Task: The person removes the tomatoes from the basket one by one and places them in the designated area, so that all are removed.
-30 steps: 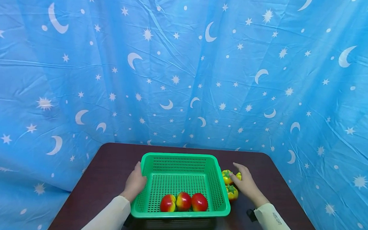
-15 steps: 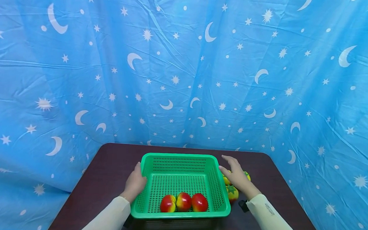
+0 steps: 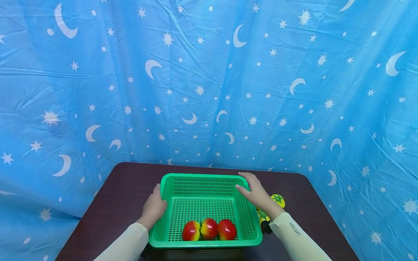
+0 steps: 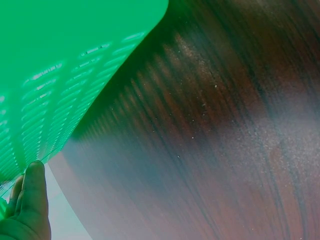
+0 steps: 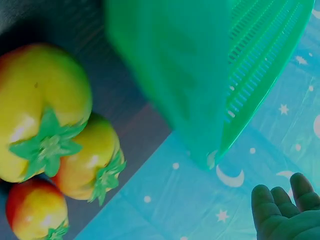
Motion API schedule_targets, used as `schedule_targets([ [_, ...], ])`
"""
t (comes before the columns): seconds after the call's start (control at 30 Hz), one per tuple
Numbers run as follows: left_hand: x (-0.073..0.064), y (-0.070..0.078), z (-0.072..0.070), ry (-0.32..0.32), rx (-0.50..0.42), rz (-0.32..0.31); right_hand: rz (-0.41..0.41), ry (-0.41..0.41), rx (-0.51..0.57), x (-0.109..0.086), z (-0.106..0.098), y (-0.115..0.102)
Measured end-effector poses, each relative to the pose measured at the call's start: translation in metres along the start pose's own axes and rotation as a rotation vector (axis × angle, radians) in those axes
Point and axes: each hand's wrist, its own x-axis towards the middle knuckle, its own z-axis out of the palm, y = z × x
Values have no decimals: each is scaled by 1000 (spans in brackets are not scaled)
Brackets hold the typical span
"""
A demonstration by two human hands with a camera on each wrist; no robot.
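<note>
Green basket point(image 3: 207, 244), lower middle of head view. Three red fruits point(image 3: 209, 228) side by side in it, along its near edge.

Left hand point(image 3: 153, 209) at the basket's left side; left wrist view, lower left, shows straight fingers against the slotted outer wall. Grip not curled round anything.

Right hand point(image 3: 256, 192) by the basket's upper right corner, fingers stretched and spread, grip holding nothing. Right wrist view has its fingertips at lower right, apart from the basket.

Yellow fruits point(image 5: 70, 95), three, green leaves on top, bunched close at left of right wrist view; in head view they sit right of the basket, partly hidden by the right arm.

Dark brown bench point(image 3: 104, 228) across the lower frame. Pale sleeves point(image 3: 116, 251) on both arms. Blue curtain point(image 3: 202, 142) behind, white moons and stars.
</note>
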Motion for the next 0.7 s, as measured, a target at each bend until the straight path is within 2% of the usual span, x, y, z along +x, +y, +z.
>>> schedule_targets([
  [0.4,0,-1,1,-1,-1,2,42,-49,23,6,11,-12],
  [0.53,0,-1,0,-2,1,6,27,-69,18,9,14,-16],
  [0.7,-1,-1,0,-4,4,7,-11,-109,-38,12,20,-19],
])
